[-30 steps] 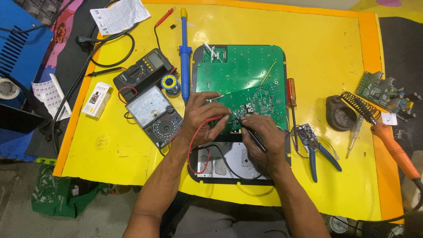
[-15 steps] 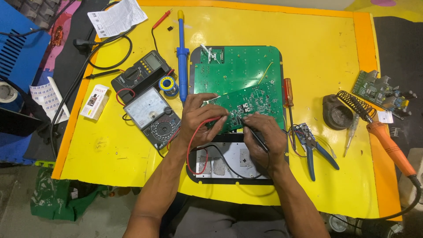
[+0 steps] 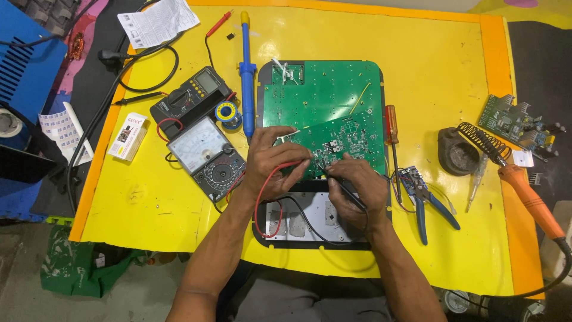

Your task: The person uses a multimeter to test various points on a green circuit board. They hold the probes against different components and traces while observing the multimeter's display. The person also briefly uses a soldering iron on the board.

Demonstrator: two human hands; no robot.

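Item: green circuit board (image 3: 322,98), lying flat in a black tray at the middle of a yellow desk (image 3: 429,53); all places below are given from this board. A smaller green board (image 3: 348,140) rests tilted on its near half. Left hand (image 3: 271,164): at the board's near left edge, fingers curled shut around a red probe (image 3: 298,164), whose tip meets the smaller board; a red wire (image 3: 262,197) loops from it toward the person. Right hand (image 3: 357,188): just off the board's near edge, beside the left hand, closed around a black probe (image 3: 345,191), its tip at the same patch of the smaller board, close to the red tip. A black wire (image 3: 307,223) trails over the metal plate (image 3: 298,217) in the tray's near end. Left of the board: a blue solder sucker (image 3: 246,77) lying alongside its edge, a solder spool (image 3: 227,112), a white-faced needle meter (image 3: 205,158), a dark digital meter (image 3: 190,98) and a small white box (image 3: 127,136). Right of the board: a red-handled screwdriver (image 3: 391,122) just beside its edge, blue-handled pliers (image 3: 423,200), then a dark coiled iron stand (image 3: 459,149), an orange soldering iron (image 3: 530,200) and another small green board (image 3: 515,125) well apart. Far left: a sheet of printed paper (image 3: 158,21).
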